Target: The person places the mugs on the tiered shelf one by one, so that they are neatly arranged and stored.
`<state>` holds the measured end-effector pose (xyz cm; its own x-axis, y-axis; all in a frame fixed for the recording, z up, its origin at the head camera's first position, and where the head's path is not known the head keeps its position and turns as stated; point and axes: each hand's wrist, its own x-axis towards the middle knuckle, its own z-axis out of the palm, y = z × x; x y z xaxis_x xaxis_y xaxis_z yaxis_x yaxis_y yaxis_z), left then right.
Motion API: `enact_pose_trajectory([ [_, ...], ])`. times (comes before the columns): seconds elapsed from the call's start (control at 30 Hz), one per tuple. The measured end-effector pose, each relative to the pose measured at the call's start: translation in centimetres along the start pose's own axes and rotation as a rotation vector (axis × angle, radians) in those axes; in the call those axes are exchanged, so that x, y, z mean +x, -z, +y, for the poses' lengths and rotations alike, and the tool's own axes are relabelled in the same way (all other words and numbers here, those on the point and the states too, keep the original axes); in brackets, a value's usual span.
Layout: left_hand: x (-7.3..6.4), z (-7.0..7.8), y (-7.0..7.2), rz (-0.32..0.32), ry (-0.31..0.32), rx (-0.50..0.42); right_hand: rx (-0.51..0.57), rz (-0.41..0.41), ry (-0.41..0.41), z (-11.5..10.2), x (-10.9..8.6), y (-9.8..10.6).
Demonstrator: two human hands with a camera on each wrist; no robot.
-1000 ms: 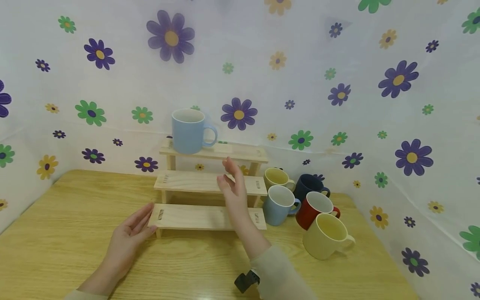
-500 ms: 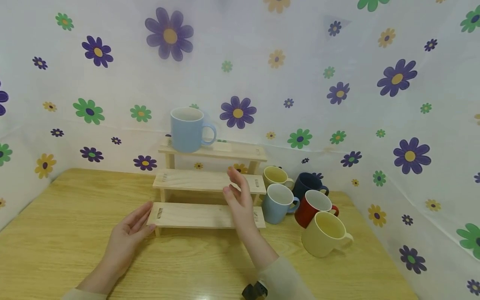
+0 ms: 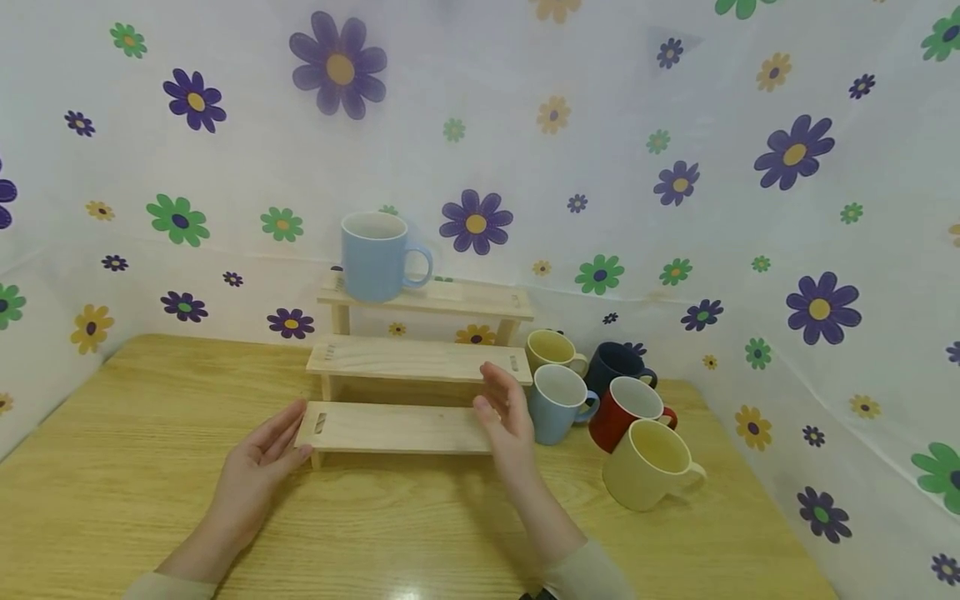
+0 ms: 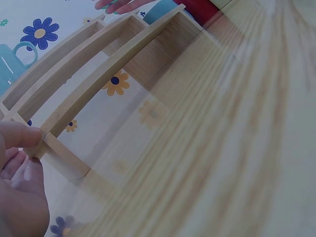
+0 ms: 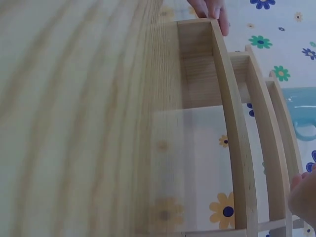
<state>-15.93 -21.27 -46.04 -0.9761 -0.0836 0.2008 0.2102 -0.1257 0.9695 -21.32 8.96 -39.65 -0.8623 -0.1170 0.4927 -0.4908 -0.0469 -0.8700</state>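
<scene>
A three-step wooden display shelf (image 3: 397, 427) stands on the table. My left hand (image 3: 251, 475) pinches the left front corner of its lowest step, which the fingers (image 4: 19, 133) also show in the left wrist view. My right hand (image 3: 510, 421) hovers by the right end of the lowest step, holding nothing, its fingers slightly bent. It hides that end of the board. On the top step, at the left, sits a light blue mug (image 3: 375, 258), upright with its handle to the right. A second light blue mug (image 3: 557, 407) stands just right of my right hand.
Beside the shelf on the right cluster a yellow mug (image 3: 550, 346), a dark blue mug (image 3: 617, 367), a red mug (image 3: 630, 417) and a larger, pale yellow mug (image 3: 647, 471). A flower-patterned cloth (image 3: 465, 100) hangs behind the wooden table (image 3: 390, 533).
My right hand has moved right and down, from before the middle step to the lowest step's right end. My left hand keeps its place at the shelf's left corner.
</scene>
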Motion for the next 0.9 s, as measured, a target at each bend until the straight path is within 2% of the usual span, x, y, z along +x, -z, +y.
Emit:
enact_pose_trajectory([
  [0.13, 0.0, 0.1, -0.1, 0.0, 0.004, -0.007, -0.023, 0.01, -0.004, -0.2, -0.5, 1.1],
  [0.47, -0.1, 0.2, -0.1, 0.003, 0.004, -0.005, -0.091, 0.026, -0.125, -1.0, -2.0, 3.4],
  [0.53, -0.1, 0.1, -0.1, 0.003, 0.003, -0.004, -0.114, 0.025, -0.129, -1.0, -2.2, 3.7],
  [0.67, -0.1, 0.1, 0.0, -0.005, -0.006, -0.009, -0.174, 0.009, -0.089, -0.9, -2.6, 4.3],
  [0.9, -0.2, 0.1, 0.0, -0.012, -0.012, -0.031, -0.319, 0.001, 0.065, -0.6, -2.6, 6.0],
])
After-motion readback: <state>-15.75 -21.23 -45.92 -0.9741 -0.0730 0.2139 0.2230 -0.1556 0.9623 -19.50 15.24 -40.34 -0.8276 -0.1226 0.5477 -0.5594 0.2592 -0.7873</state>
